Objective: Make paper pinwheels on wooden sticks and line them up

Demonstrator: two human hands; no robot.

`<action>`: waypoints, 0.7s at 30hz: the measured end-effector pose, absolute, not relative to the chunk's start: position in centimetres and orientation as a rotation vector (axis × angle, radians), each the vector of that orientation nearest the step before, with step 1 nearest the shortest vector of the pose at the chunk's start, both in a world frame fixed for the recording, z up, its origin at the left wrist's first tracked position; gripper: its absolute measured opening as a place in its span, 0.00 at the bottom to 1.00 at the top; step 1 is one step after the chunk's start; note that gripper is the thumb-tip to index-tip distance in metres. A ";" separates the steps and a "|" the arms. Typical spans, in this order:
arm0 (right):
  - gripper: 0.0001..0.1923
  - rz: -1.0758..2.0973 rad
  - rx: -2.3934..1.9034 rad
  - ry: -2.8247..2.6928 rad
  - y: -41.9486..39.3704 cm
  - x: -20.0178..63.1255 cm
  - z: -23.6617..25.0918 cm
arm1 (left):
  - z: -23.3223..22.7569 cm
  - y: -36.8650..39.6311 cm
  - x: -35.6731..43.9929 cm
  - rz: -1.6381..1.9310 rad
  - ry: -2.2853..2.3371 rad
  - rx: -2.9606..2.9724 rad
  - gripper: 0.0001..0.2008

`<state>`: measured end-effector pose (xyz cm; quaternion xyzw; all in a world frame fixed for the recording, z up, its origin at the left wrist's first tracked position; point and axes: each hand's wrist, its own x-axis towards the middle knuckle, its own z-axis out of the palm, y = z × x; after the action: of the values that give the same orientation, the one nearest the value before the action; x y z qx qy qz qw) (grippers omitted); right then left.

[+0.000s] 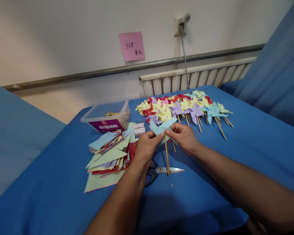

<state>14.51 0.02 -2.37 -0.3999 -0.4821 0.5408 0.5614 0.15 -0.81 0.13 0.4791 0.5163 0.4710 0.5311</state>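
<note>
Just above the centre of the frame, both hands meet on a light blue paper pinwheel point(162, 128) with a thin wooden stick point(167, 153). The left hand point(147, 147) pinches the top of the stick with its fingers point(159, 137) closed narrowly on it, just under the paper. The right hand point(183, 135) has its fingers point(170, 133) closed on the lower edge of the paper head, right beside the left fingertips. The stick's long axis runs nearly straight up and down in the picture, leaning slightly: its top sits at the pinwheel and its free end points down toward the lower centre, ending over the scissors point(159, 171). The paper head spreads upward and sideways above the fingers, its blades pointing to upper left and upper right.

The scissors lie flat on the blue table point(247, 147), blades pointing right. Left of the hands sits a loose stack of coloured paper triangles point(107, 156). Behind it, in the upper left, stands a clear plastic box point(106, 117) with sticks inside. Finished pinwheels point(183, 106) lie in a row behind the hands, sticks pointing toward the lower right.
</note>
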 end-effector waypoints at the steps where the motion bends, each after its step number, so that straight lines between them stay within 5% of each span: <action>1: 0.15 1.270 -0.941 -1.139 0.0 14.5 -2.4 | 0.2 -0.8 0.2 1.128 1.231 1.159 0.18; 15: 0.15 1.265 -0.921 -1.160 0.3 14.4 -3.2 | 0.3 -0.8 0.3 1.139 1.204 1.073 0.19; 21: 0.14 0.519 -1.127 -1.310 -1.0 14.0 -2.8 | 0.0 -0.7 0.2 1.294 1.221 0.956 0.18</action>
<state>14.04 -0.96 -2.80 -0.4900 -0.5696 0.2258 0.6200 0.25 -0.67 0.02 0.4010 0.5118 0.5425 0.5319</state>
